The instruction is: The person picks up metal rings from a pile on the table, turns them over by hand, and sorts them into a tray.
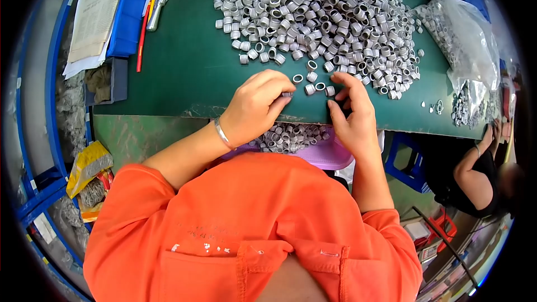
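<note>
A big heap of short grey metal sleeves (335,17) lies on the green table (173,78). My left hand (254,100) is over the table's front edge, thumb and fingers pinched on one metal sleeve (287,94). To the right, my right hand (353,114) has its index finger and thumb apart and curved. A loose sleeve (330,90) lies at its fingertips; it does not look gripped. Several more loose sleeves (310,89) lie between my hands. Below the edge, a pink-purple basket (330,155) holds many sleeves and is partly hidden by my body.
Clear plastic bags (467,39) of small metal parts stand at the right, with loose parts (470,106) beside them. A red pencil (142,42), a blue bin (131,17) and papers (100,11) are at the left. Another person (475,176) sits at the right near a blue stool (405,162).
</note>
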Tool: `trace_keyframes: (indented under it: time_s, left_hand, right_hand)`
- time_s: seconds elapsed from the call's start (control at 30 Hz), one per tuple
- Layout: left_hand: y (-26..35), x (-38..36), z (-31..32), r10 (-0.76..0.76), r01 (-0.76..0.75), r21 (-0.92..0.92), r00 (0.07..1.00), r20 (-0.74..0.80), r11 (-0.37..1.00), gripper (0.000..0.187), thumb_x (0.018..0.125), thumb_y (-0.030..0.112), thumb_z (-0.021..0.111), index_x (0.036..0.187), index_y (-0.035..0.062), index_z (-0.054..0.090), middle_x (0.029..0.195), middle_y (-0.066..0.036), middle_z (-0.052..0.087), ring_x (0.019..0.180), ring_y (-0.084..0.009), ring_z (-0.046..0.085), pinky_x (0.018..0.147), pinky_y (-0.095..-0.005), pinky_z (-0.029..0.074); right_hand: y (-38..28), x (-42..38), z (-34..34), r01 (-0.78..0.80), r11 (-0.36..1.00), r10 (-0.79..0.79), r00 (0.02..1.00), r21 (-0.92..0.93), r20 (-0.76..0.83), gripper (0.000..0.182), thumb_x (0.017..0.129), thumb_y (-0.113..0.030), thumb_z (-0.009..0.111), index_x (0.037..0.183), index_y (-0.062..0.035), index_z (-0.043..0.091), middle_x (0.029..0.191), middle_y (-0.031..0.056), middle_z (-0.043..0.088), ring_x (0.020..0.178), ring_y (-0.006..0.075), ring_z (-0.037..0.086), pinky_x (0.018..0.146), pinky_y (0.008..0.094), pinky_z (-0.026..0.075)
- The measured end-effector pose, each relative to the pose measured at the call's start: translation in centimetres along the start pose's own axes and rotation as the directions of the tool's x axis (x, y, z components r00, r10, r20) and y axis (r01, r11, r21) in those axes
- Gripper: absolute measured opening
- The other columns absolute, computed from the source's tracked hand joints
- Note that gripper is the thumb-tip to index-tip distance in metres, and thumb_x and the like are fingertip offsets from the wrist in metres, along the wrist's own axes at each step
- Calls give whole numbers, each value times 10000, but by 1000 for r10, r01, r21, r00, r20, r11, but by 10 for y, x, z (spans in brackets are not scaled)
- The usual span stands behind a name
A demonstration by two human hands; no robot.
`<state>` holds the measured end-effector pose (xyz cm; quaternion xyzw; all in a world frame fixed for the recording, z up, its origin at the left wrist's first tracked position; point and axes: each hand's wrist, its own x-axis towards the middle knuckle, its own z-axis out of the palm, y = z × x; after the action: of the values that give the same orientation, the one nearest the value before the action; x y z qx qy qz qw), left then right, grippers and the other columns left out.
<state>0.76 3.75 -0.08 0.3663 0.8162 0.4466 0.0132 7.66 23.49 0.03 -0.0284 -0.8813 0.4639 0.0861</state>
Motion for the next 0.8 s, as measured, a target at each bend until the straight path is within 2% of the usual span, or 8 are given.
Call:
trace_keyframes:
  time_s: [0.07,0.23,0.3,0.33,0.37,0.43,0.57,0.8]
  left_hand:
    - [1,-3,1,-34,34,-82,999,0,996,166,722,-71,644,868,3,614,897,-98,612,756,-195,609,648,-264,499]
    - [7,-4,2,-170,180,-227,983,65,957,185,732,-87,642,892,-9,591,928,-94,608,807,-138,609,690,-241,506]
    - [8,-6,5,-247,256,-487,965,85,835,216,761,-94,624,956,-23,565,991,-98,587,847,-128,604,748,-250,509]
    - [7,-7,4,-218,244,-507,970,112,827,244,780,-98,613,1002,-32,536,1037,-108,564,889,-142,602,796,-265,510]
    - [8,-8,4,-223,249,-505,968,112,826,244,780,-98,613,1002,-32,536,1037,-108,564,889,-142,602,796,-265,510]
    - [13,-8,4,-256,278,-644,958,130,712,245,782,-98,616,1000,-31,528,1031,-114,565,909,-158,606,806,-271,512]
    - [17,-9,4,-276,283,-703,953,127,653,255,784,-106,612,1007,-25,517,1034,-116,562,929,-169,605,821,-281,512]
    - [19,-9,0,-311,331,-759,934,176,561,285,823,-72,586,1095,-24,519,1015,-108,587,917,-149,597,817,-278,507]
  right_hand:
    - [6,-3,2,-9,1000,9,1000,19,-28,472,699,101,608,1139,-30,499,982,92,590,712,186,521,671,286,457]
    - [5,-6,7,-54,998,56,997,35,-47,466,711,98,635,1135,-21,482,979,75,588,746,125,531,658,236,445]
    - [8,-10,12,-64,839,103,994,540,-43,462,734,112,630,1143,-10,453,996,83,579,795,119,547,676,223,449]
    - [3,-11,12,-105,739,135,991,665,7,465,746,130,621,1147,-3,426,1016,103,571,856,129,566,714,224,466]
    - [0,-12,13,-109,737,136,991,667,11,465,746,130,621,1147,-3,426,1016,103,571,856,129,566,714,224,466]
    - [-6,-13,15,-137,551,140,988,823,70,469,744,147,610,1146,-2,420,1018,121,573,890,147,578,748,240,484]
    - [-9,-14,18,-121,465,106,991,877,81,475,743,167,599,1147,0,412,1027,133,569,902,164,584,781,259,499]
    - [-9,-14,20,-108,445,75,994,889,83,431,760,147,597,1146,14,458,1034,122,568,917,159,579,783,254,499]
